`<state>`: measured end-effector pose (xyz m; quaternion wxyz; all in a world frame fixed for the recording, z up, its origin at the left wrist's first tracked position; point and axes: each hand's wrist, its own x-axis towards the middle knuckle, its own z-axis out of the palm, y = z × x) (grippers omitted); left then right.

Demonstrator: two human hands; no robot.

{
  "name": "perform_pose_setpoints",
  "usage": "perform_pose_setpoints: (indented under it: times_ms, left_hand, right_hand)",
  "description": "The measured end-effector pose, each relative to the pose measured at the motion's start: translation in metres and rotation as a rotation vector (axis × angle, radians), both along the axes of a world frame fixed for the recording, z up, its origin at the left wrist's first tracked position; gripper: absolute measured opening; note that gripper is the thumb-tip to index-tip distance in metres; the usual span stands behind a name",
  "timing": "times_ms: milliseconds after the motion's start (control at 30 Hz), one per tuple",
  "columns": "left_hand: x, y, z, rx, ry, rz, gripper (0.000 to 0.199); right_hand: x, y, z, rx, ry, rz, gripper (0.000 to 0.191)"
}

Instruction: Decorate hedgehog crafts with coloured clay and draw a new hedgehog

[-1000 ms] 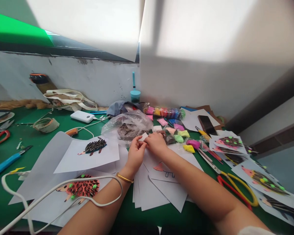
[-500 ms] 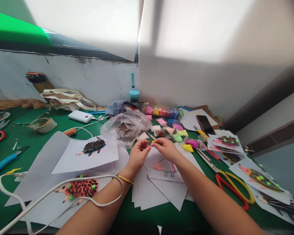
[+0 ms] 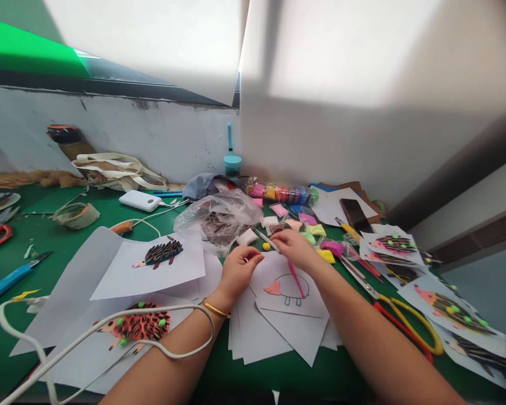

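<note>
My left hand [image 3: 239, 271] is beside the upper left edge of the drawing sheet [image 3: 274, 304], fingers curled and thumb close to the index finger; anything between them is too small to make out. Over the sheet's top edge, my right hand [image 3: 296, 248] is closed, fingertips at a thin pale tool [image 3: 261, 236]; its grip is hidden. The sheet bears a hedgehog outline with a coral clay face [image 3: 272, 288]. A magenta clay strip [image 3: 296, 278] crosses the outline below my right hand. Between the hands, beyond the fingertips, sits a yellow clay ball [image 3: 266, 246].
Clay packets [image 3: 316, 230] and a plastic bag of seeds [image 3: 219, 219] lie behind the hands. Scissors [image 3: 394, 315] and finished hedgehog pictures [image 3: 451, 304] are at the right. A white cable [image 3: 177, 305] loops over my left forearm. A blue-handled knife [image 3: 8, 284] lies far left.
My hands have separated from where their fingertips met. My right hand has moved right and slightly up, and more of the yellow ball and pale tool shows between them.
</note>
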<state>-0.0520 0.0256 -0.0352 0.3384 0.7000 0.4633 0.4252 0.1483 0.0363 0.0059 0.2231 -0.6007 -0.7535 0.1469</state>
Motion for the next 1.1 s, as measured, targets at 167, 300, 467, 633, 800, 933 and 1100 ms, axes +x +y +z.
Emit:
perform_pose_setpoints:
  times_ms: [167,300,467,633,800,933,1100]
  left_hand:
    - [0.000,0.001,0.000,0.079,0.267,-0.026,0.019]
    - [0.001,-0.001,0.001,0.134,0.445,-0.020,0.030]
    - [0.001,-0.003,0.000,0.170,0.522,-0.060,0.018]
    - [0.000,-0.006,0.002,0.186,0.526,-0.061,0.025]
    - [-0.003,-0.010,0.011,0.253,0.460,-0.300,0.032]
    - [-0.006,-0.016,0.014,0.268,0.493,-0.519,0.069]
    - [-0.005,-0.024,0.012,0.239,0.574,-0.557,0.089]
  right_hand:
    - [0.016,0.041,0.000,0.078,-0.204,-0.141,0.034]
    - [0.009,0.054,-0.007,0.070,-0.289,-0.144,0.023]
    - [0.006,0.042,0.005,0.136,-0.270,-0.141,0.015]
    - [0.019,-0.004,0.006,0.148,-0.015,-0.090,0.012]
    - [0.038,-0.055,-0.029,0.046,0.303,-0.195,0.023]
    - [0.048,-0.069,-0.046,0.026,0.341,-0.263,0.028]
    - [0.045,-0.063,-0.040,0.049,0.309,-0.271,0.031]
